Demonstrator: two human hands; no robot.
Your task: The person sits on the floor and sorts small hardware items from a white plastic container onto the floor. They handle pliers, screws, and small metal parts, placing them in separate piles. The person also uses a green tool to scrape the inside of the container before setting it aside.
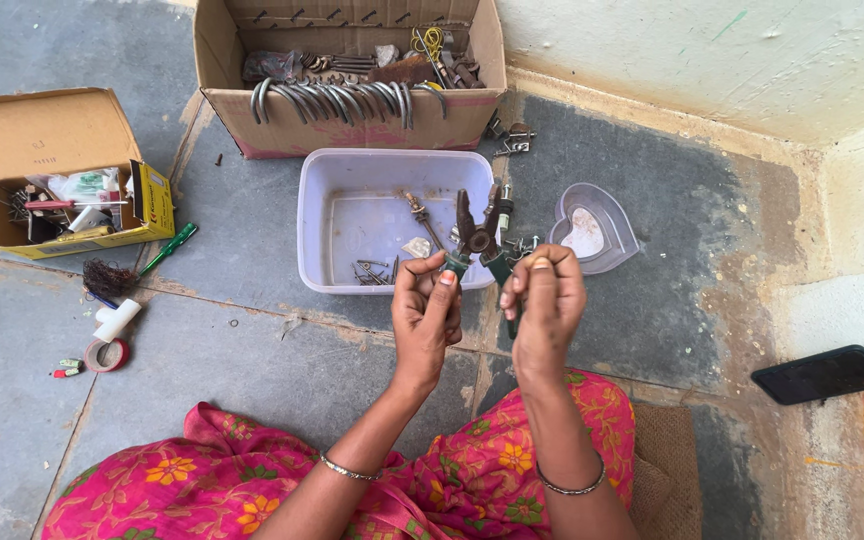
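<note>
Left hand (426,305) & right hand (542,300) each gripping a green handle of dark metal pliers (479,238), holding it w/ handles spread over near edge of clear plastic tub (352,175), heart-shaped clear dish (597,225) sitting just right.

Pliers handles (497,268): lower ends buried inside both fists.
Large box (352,75): top cut off, upper frame.
Tub bits (372,270): possibly screws, too small.
</note>
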